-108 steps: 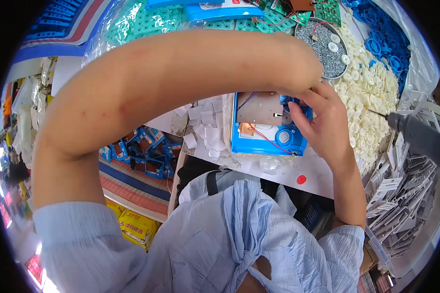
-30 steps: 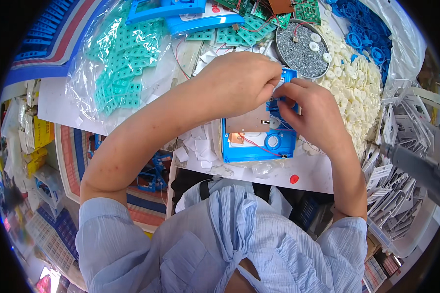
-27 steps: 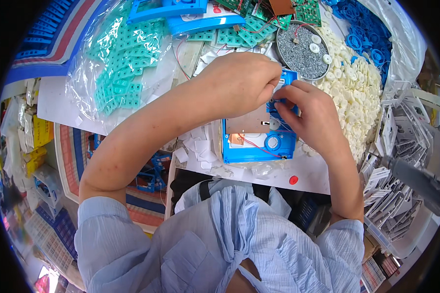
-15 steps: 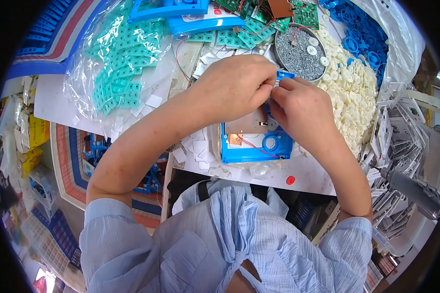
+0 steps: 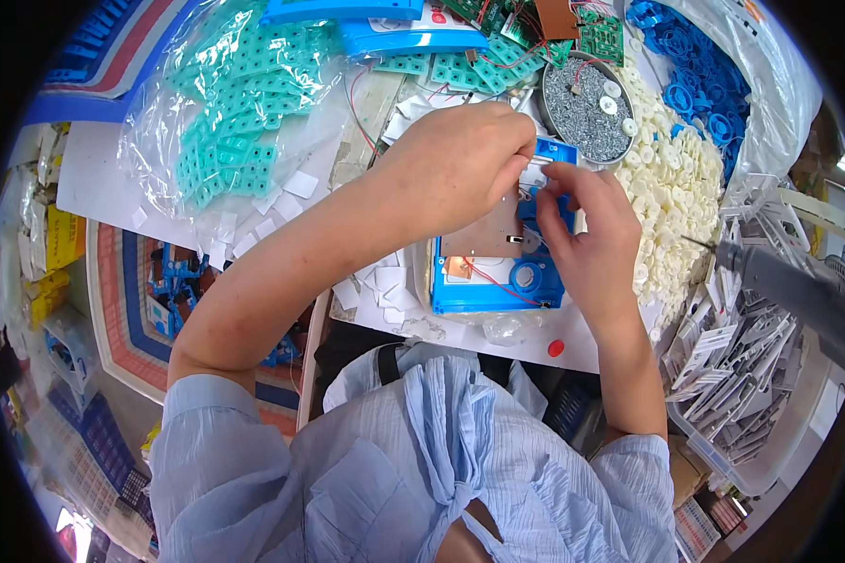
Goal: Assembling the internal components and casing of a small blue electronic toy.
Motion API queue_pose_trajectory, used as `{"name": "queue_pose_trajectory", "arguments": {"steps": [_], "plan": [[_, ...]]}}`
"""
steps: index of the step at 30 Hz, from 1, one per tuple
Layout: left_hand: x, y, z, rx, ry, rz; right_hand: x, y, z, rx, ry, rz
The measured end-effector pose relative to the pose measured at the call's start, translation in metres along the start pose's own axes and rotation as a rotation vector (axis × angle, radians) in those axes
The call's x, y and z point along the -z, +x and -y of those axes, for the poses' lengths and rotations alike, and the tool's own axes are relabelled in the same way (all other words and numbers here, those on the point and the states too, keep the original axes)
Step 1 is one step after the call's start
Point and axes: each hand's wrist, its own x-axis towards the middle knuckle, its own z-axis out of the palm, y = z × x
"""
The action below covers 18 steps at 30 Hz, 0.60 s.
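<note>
left hand (image 5: 477, 161): fingers curled, hold unclear | right hand (image 5: 597, 221): thumb, forefinger parted, empty | blue casing (image 5: 486, 305): beneath both hands' fingers

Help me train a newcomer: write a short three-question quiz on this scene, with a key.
1. The left hand and right hand are both over: A) the green boards; B) the blue case; C) the clear bag.
2. True or false: the red disc lies outside the case.
3. What is heaped directly right of the round dish?
Key: 1 B; 2 true; 3 cream discs.
</note>
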Motion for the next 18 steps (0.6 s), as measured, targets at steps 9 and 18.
{"name": "queue_pose_trajectory", "arguments": {"steps": [9,18], "plan": [[-0.0017,-0.001,0.0035,0.002,0.013,-0.01,0.0061,0.0009,0.0074,0.028,-0.134,0.147],[-0.0047,-0.0026,0.0049,-0.009,-0.011,-0.037,0.0016,0.0023,0.0016,-0.058,-0.129,0.204]]}}
